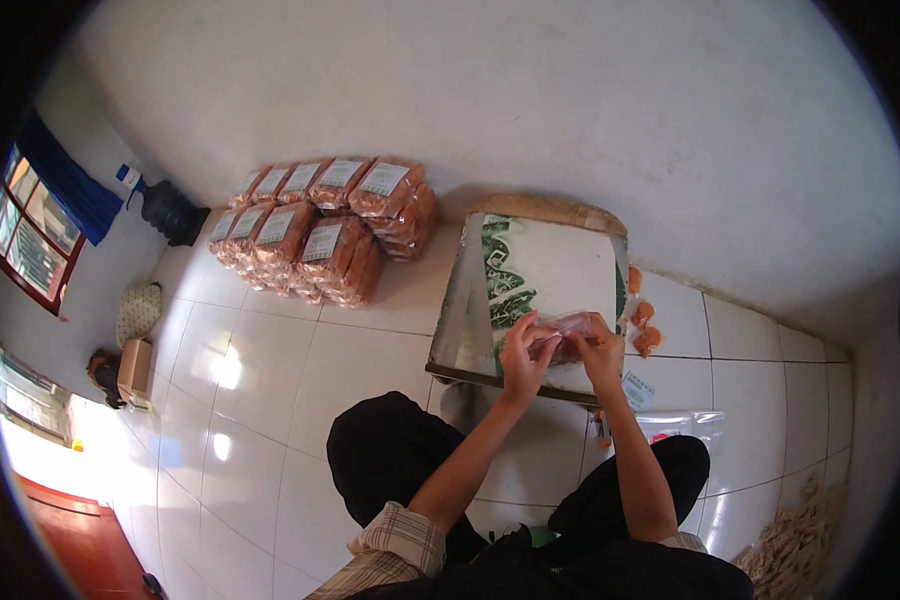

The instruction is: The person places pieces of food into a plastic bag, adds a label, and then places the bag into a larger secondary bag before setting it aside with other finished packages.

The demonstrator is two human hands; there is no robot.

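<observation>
A clear plastic bag [568, 324] with something reddish-brown inside is held over the near right part of a low table [560, 260]. My left hand [523, 352] pinches its edge on the left. From the other side my right hand [600, 352] grips it too, fingertips close to those of the left. The table has a white top with a green printed strip and worn brown edges. Just right of it, several small orange-brown pieces [646, 330] lie on the floor. What exactly the bag contains is too small to tell.
Stacked clear packs of orange-brown goods [315, 235] with white labels stand left of the table. Near my right knee lie a printed label sheet [637, 392] and clear plastic bags [705, 428]. A cardboard box [135, 368] and a dark water jug [170, 212] are far left.
</observation>
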